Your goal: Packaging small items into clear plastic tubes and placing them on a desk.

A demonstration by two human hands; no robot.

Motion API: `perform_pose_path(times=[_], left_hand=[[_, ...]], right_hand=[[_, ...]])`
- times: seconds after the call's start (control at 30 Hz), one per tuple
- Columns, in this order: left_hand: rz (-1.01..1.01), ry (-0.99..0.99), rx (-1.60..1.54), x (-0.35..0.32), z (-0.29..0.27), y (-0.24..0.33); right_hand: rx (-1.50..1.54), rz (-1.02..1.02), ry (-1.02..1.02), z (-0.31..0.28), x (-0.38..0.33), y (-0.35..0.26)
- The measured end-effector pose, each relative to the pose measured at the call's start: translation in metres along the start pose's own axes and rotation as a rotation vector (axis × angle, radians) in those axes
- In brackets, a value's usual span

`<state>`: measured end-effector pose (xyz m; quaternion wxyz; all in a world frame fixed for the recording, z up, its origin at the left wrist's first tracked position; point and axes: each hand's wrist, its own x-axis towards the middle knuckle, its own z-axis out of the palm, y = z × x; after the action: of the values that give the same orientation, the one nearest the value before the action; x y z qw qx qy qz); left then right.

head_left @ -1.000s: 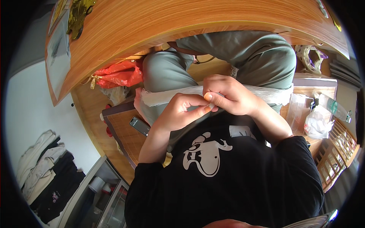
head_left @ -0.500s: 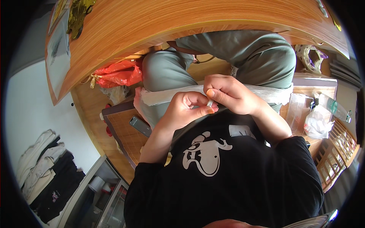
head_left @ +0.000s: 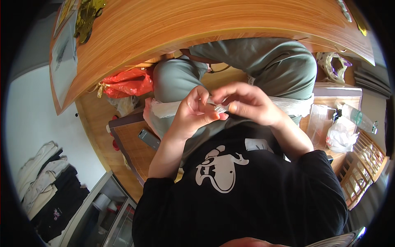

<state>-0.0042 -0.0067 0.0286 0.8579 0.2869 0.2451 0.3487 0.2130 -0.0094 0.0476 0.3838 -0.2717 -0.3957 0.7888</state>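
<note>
My left hand (head_left: 190, 113) is closed in a pinch on a small bundle of white strands (head_left: 221, 109), in front of my belly. The strands look looped or folded. My right hand (head_left: 252, 106) is close against the same bundle; its thumb and fingers are parted and curved around it, the fingertips slightly blurred. Whether the right thumb touches the strands is hard to make out. A long hank of white thread (head_left: 293, 108) lies across my lap beneath both hands, its middle hidden behind them.
Ahead curves a wooden table edge (head_left: 173, 39). A phone (head_left: 148, 139) lies on the mat to my left, with a red plastic bag (head_left: 131, 82) farther off. At right are a clear bottle (head_left: 360, 118), a white plastic bag (head_left: 342, 136) and a wooden rack (head_left: 362, 168).
My right fingers have opened from their closed grip at the bundle. Both hands have shifted slightly left, and more of the white strands shows between them.
</note>
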Motion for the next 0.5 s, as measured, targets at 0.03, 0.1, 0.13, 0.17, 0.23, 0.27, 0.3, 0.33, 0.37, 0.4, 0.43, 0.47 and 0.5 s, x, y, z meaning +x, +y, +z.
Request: perform_pose_path(times=[0.03, 0.1, 0.13, 0.17, 0.23, 0.27, 0.3, 0.33, 0.37, 0.4, 0.43, 0.47, 0.5], left_hand=[[0.039, 0.049, -0.018, 0.002, 0.001, -0.003], [0.06, 0.097, 0.023, 0.001, 0.004, -0.004], [0.076, 0.075, 0.013, -0.001, 0.002, -0.004], [0.073, 0.097, 0.043, -0.001, -0.002, -0.008], [0.091, 0.122, 0.084, 0.0, 0.0, -0.01], [0.107, 0.127, 0.095, -0.001, 0.004, -0.008], [0.122, 0.145, 0.122, -0.002, -0.001, -0.011], [0.132, 0.129, 0.113, -0.001, 0.002, -0.009], [0.171, 0.139, 0.192, 0.0, 0.006, -0.006], [0.209, 0.152, 0.271, 0.002, 0.009, -0.005], [0.237, 0.157, 0.279, 0.001, 0.011, -0.004], [0.243, 0.159, 0.279, 0.002, 0.012, -0.002], [0.238, 0.167, 0.313, 0.002, 0.014, 0.001]], right_hand=[[-0.135, -0.063, -0.023, -0.002, -0.002, 0.001], [-0.433, -0.205, -0.011, -0.001, -0.001, -0.001], [-0.478, -0.238, 0.036, 0.002, -0.002, -0.003], [-0.507, -0.268, 0.068, 0.004, -0.003, -0.003], [-0.551, -0.293, 0.14, 0.004, -0.004, -0.001], [-0.501, -0.21, 0.18, 0.007, -0.006, -0.004], [-0.52, -0.211, 0.212, 0.008, -0.007, -0.008], [-0.528, -0.216, 0.241, 0.009, -0.006, -0.011], [-0.546, -0.216, 0.245, 0.006, -0.007, -0.015], [-0.609, -0.286, 0.267, 0.002, -0.008, -0.019], [-0.662, -0.357, 0.282, 0.0, -0.008, -0.022], [-0.664, -0.363, 0.321, -0.002, -0.01, -0.031], [-0.705, -0.355, 0.353, -0.007, -0.013, -0.042]])
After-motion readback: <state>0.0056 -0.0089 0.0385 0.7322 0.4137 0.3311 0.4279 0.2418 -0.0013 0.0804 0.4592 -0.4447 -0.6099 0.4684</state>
